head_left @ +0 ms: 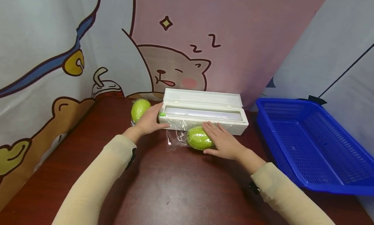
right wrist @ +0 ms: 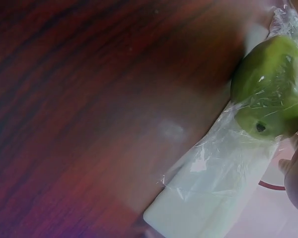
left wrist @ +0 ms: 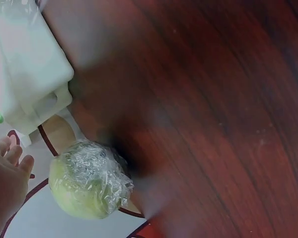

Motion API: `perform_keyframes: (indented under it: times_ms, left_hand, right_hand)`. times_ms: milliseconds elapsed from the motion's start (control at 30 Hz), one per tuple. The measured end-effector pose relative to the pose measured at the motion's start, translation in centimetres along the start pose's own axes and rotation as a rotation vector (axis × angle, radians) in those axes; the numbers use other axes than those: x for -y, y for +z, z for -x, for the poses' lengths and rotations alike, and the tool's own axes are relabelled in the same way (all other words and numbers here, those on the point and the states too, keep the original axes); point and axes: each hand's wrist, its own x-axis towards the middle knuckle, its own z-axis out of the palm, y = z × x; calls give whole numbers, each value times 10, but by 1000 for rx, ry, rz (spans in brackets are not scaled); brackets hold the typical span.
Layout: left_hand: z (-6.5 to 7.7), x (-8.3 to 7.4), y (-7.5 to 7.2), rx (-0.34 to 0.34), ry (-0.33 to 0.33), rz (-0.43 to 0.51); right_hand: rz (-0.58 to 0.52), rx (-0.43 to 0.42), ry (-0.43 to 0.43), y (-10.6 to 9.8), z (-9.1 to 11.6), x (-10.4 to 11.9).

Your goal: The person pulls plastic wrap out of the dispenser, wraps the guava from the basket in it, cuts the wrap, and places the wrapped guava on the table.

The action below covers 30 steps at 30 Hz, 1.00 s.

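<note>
A green fruit in clear plastic wrap lies before a white cling-film box, whose lid stands up and shows the film roll. My right hand rests against the fruit's right side, fingers fairly straight over its far edge and thumb at its near side. Loose film spreads from the fruit across the box front. My left hand is at the box's left end, fingers extended, thumb along the front. A second wrapped green fruit sits just left of that hand.
A blue plastic basket stands at the right of the dark red-brown table. A small green piece sits at the box's left end. Behind the table hangs a cartoon-printed cloth.
</note>
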Motion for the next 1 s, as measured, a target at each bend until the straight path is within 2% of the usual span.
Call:
perform_keyframes:
  times_ms: [300, 833, 933, 1000]
  left_hand:
    - [0, 4, 0, 21, -23, -35]
    - [-1, 4, 2, 46, -40, -30]
    - [0, -2, 1, 20, -26, -14]
    - [2, -8, 2, -27, 11, -1]
  right_hand:
    - [-21, 13, -3, 0, 4, 1]
    - [-62, -13, -20, 1, 13, 1]
    - [-60, -16, -22, 1, 15, 0]
    - [-60, -34, -29, 0, 17, -2]
